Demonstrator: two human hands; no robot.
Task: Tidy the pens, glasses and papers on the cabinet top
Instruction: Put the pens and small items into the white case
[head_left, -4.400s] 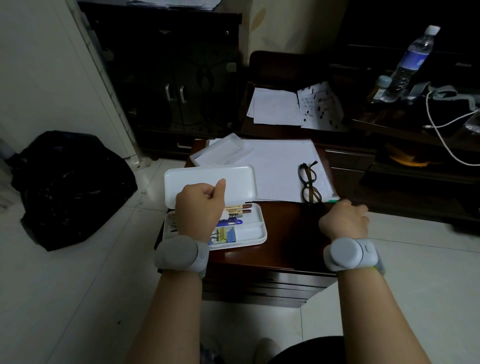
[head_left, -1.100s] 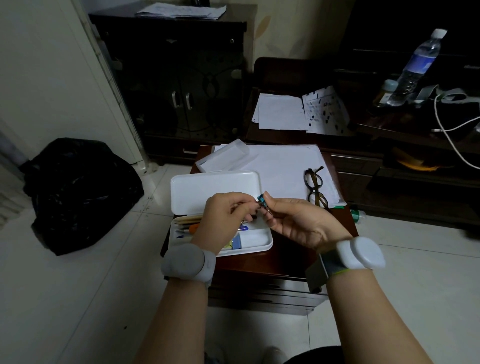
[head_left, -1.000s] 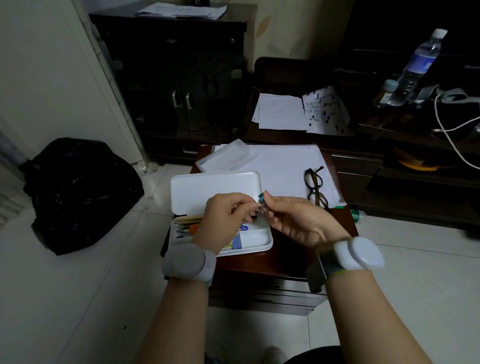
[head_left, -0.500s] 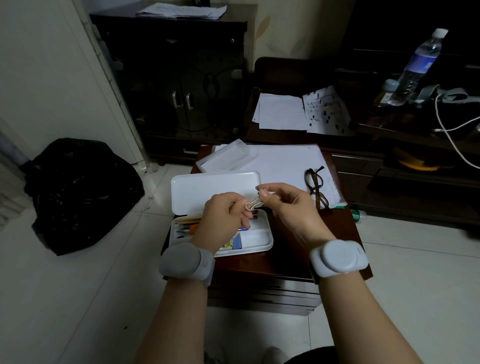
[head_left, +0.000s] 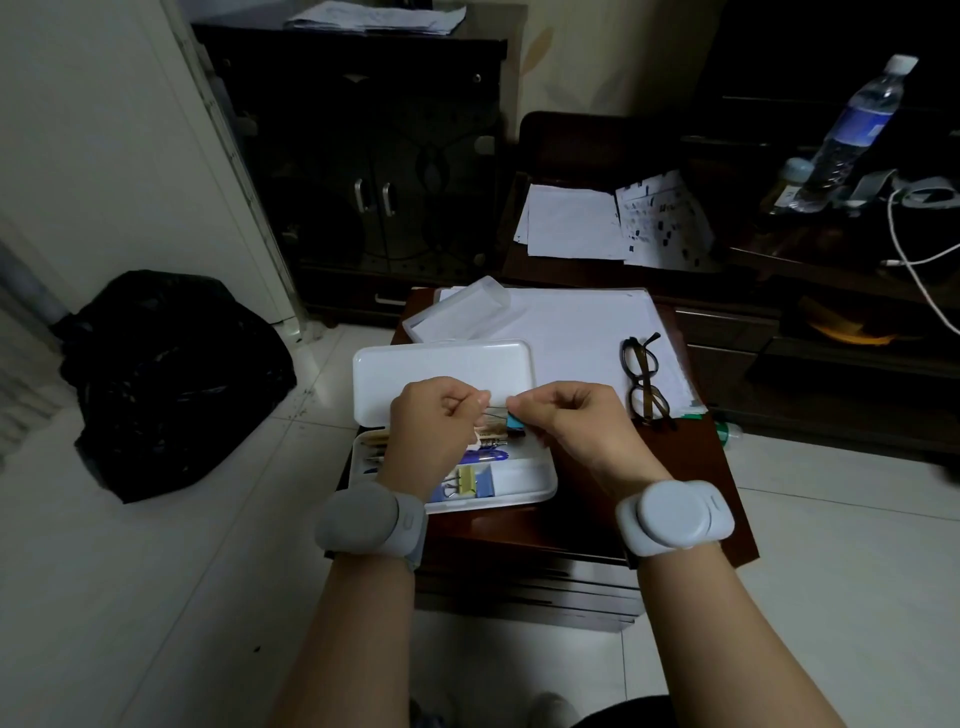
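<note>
Illumination is dim and even, with no direct source in view; the white tiled floor (head_left: 156, 597) and the papers (head_left: 587, 332) read brightest. The dark cabinet (head_left: 363, 156) at rear loses detail in shadow. Wide-angle distortion bends the frame edges, and focus is slightly soft overall.

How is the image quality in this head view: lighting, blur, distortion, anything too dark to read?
Head view: the room is dim, and the dark cupboard loses nearly all detail. The white papers and open pencil case stay readable without glare. Wide-angle bending curves the door frame at left. The small clip pinched between left hand and right hand is soft and partly hidden.
</note>
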